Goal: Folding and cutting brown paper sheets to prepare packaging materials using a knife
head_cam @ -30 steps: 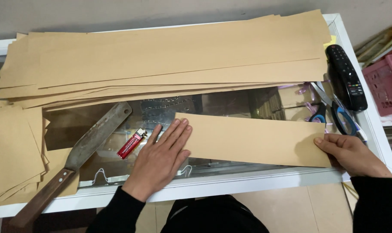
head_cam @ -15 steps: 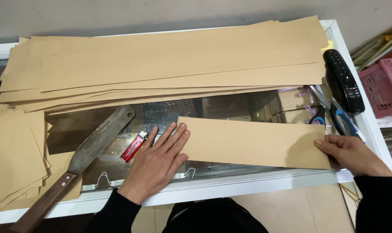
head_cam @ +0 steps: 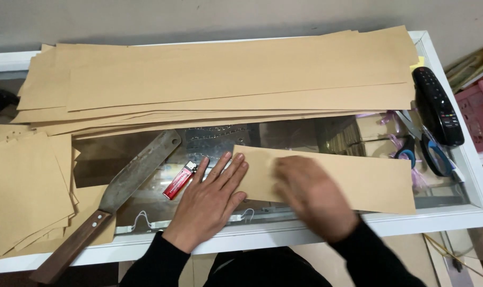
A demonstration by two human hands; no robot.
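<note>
Brown paper strip (head_cam: 353, 180), flat and rectangular, lies on the glass counter (head_cam: 305, 234) near the front edge. The left hand (head_cam: 209, 199) presses its left end, fingers spread; the right hand (head_cam: 313, 199) rests on it, blurred, fingers unclear. A red lighter (head_cam: 180, 180) lies just left. Behind, long brown sheets (head_cam: 225, 79) are stacked.

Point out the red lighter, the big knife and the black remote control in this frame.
red lighter (head_cam: 180, 180), head view, middle of its red body.
big knife (head_cam: 138, 171), head view, flat of the metal blade.
black remote control (head_cam: 437, 106), head view, middle of its button face.
</note>
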